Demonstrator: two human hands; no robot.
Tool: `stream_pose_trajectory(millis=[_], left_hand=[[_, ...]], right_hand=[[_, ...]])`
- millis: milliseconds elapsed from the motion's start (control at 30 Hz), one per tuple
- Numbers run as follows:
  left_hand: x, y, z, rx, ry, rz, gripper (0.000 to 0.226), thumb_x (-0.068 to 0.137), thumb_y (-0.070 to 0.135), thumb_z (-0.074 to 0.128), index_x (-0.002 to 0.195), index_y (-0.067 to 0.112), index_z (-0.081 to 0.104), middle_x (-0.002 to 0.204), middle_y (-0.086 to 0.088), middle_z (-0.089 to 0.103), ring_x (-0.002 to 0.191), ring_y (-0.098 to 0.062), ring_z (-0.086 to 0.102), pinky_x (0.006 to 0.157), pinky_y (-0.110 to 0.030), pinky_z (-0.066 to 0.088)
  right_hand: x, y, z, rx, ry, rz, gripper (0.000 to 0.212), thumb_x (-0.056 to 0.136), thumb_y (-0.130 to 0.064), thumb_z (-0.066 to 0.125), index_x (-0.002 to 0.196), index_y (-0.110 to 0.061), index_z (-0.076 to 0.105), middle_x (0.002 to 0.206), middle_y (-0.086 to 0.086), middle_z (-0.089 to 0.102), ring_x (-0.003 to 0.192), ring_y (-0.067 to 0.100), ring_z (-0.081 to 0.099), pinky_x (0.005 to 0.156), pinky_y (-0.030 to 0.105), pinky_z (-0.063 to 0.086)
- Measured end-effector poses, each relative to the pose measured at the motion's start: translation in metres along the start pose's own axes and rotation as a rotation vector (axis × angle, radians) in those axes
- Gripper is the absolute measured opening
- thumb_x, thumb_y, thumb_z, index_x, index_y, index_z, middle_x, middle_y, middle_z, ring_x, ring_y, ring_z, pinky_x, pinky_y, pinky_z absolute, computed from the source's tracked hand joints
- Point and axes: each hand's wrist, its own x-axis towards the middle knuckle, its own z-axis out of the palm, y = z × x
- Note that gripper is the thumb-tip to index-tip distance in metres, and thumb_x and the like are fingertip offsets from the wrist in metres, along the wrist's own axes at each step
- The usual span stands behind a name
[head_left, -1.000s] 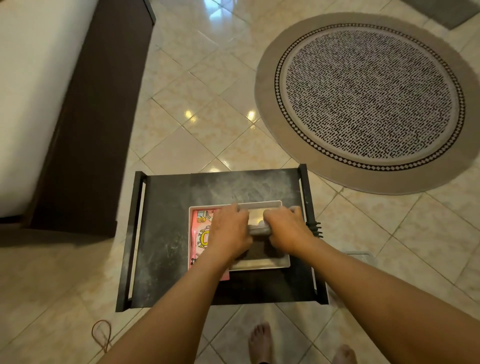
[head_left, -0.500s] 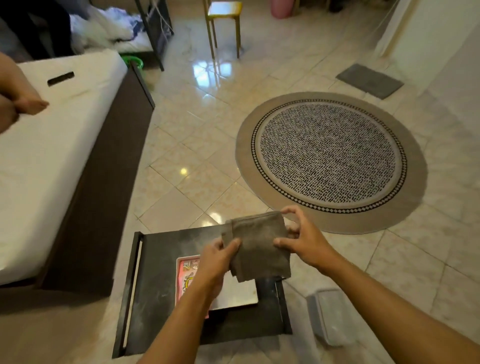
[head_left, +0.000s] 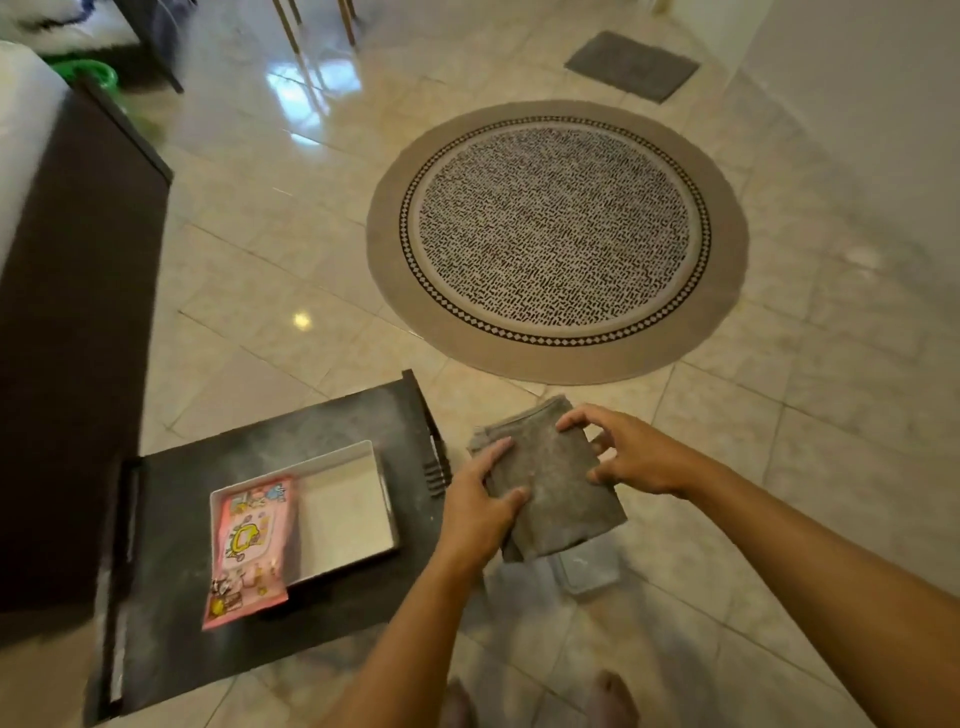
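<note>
A folded grey-brown cloth (head_left: 556, 483) hangs in the air to the right of the low black table (head_left: 171, 613). My left hand (head_left: 475, 506) grips its left edge, thumb on the front. My right hand (head_left: 623, 457) pinches its upper right edge with curled fingers. On the table stands a white rectangular tray (head_left: 382, 486). A pink wet-wipes pack (head_left: 249, 545) lies across the tray's left side and sticks out over its near rim.
A clear plastic lid or box (head_left: 587, 574) lies on the tiled floor under the cloth. A round patterned rug (head_left: 558, 239) is ahead, a grey mat (head_left: 631, 65) beyond it. A dark bed frame (head_left: 72, 322) runs along the left. My bare feet (head_left: 610, 699) show at the bottom.
Both hands lifted the cloth out of the tray and carried it to the right, off the table and over the floor. The camera view swung up, then right.
</note>
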Motion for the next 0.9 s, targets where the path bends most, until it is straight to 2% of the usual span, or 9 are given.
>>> stream_pose_trajectory(millis=[100, 200, 300, 367, 467, 567, 700, 800, 900], left_hand=[[0.010, -0.051, 0.046, 0.038, 0.000, -0.043, 0.063, 0.088, 0.010, 0.074, 0.142, 0.033, 0.050, 0.134, 0.012, 0.048, 0.126, -0.015, 0.052, 0.098, -0.043, 0.056], [0.023, -0.111, 0.083, 0.135, 0.035, -0.027, 0.064, 0.086, 0.016, 0.075, 0.140, 0.039, 0.050, 0.132, 0.013, 0.049, 0.123, -0.016, 0.054, 0.097, -0.045, 0.056], [0.038, -0.167, 0.110, 0.211, 0.039, -0.010, 0.063, 0.088, 0.010, 0.071, 0.144, 0.029, 0.048, 0.138, 0.008, 0.048, 0.125, -0.009, 0.046, 0.107, -0.037, 0.047], [0.047, -0.201, 0.123, 0.231, 0.025, -0.009, 0.062, 0.090, 0.008, 0.069, 0.145, 0.025, 0.046, 0.133, 0.011, 0.043, 0.122, -0.004, 0.040, 0.106, -0.028, 0.041], [0.065, -0.249, 0.137, 0.261, 0.016, -0.004, 0.061, 0.091, 0.010, 0.069, 0.144, 0.027, 0.047, 0.126, 0.016, 0.040, 0.120, -0.002, 0.039, 0.105, -0.030, 0.041], [0.080, -0.287, 0.149, 0.242, -0.001, -0.007, 0.060, 0.091, 0.010, 0.069, 0.144, 0.028, 0.046, 0.124, 0.019, 0.040, 0.121, -0.003, 0.041, 0.100, -0.024, 0.044], [0.092, -0.323, 0.154, 0.223, -0.028, 0.045, 0.058, 0.093, 0.014, 0.068, 0.144, 0.029, 0.045, 0.115, 0.036, 0.033, 0.117, -0.001, 0.040, 0.105, -0.035, 0.048], [0.102, -0.342, 0.154, 0.269, -0.020, 0.091, 0.060, 0.092, 0.016, 0.069, 0.145, 0.028, 0.045, 0.122, 0.025, 0.041, 0.119, -0.005, 0.042, 0.105, -0.040, 0.049], [0.109, -0.351, 0.154, 0.338, -0.001, 0.192, 0.059, 0.091, 0.018, 0.071, 0.143, 0.028, 0.047, 0.132, 0.008, 0.049, 0.119, -0.008, 0.046, 0.100, -0.030, 0.047]], right_hand=[[0.010, 0.069, 0.012, -0.076, 0.029, 0.036, 0.063, 0.076, 0.011, 0.070, 0.118, -0.034, 0.057, 0.127, -0.007, 0.050, 0.096, 0.014, 0.058, 0.070, 0.031, 0.060], [0.027, 0.137, 0.032, -0.094, 0.041, 0.070, 0.063, 0.077, 0.010, 0.070, 0.120, -0.034, 0.056, 0.130, -0.007, 0.050, 0.097, 0.007, 0.055, 0.065, 0.023, 0.054], [0.049, 0.200, 0.057, -0.145, 0.046, 0.080, 0.064, 0.077, 0.007, 0.073, 0.123, -0.033, 0.056, 0.129, -0.010, 0.051, 0.097, 0.004, 0.055, 0.065, 0.018, 0.050], [0.064, 0.238, 0.073, -0.169, 0.055, 0.086, 0.065, 0.076, 0.007, 0.074, 0.124, -0.033, 0.056, 0.128, -0.010, 0.051, 0.098, 0.005, 0.056, 0.070, 0.020, 0.051], [0.084, 0.281, 0.093, -0.206, 0.065, 0.077, 0.065, 0.076, 0.006, 0.075, 0.126, -0.031, 0.056, 0.128, -0.009, 0.052, 0.101, 0.012, 0.057, 0.081, 0.026, 0.052], [0.101, 0.314, 0.105, -0.227, 0.075, 0.043, 0.076, 0.074, 0.006, 0.075, 0.132, -0.035, 0.051, 0.129, -0.009, 0.049, 0.102, 0.014, 0.057, 0.083, 0.029, 0.055], [0.121, 0.344, 0.110, -0.209, 0.172, 0.026, 0.092, 0.077, -0.004, 0.078, 0.144, -0.046, 0.033, 0.127, -0.003, 0.043, 0.105, 0.014, 0.056, 0.081, 0.030, 0.057], [0.130, 0.359, 0.109, -0.144, 0.231, 0.092, 0.082, 0.089, -0.015, 0.070, 0.150, -0.044, 0.023, 0.130, 0.006, 0.048, 0.106, 0.018, 0.058, 0.087, 0.034, 0.053], [0.131, 0.368, 0.112, -0.005, 0.103, 0.171, 0.071, 0.092, -0.006, 0.061, 0.149, -0.038, 0.031, 0.116, 0.012, 0.056, 0.094, 0.022, 0.063, 0.081, 0.038, 0.057]])
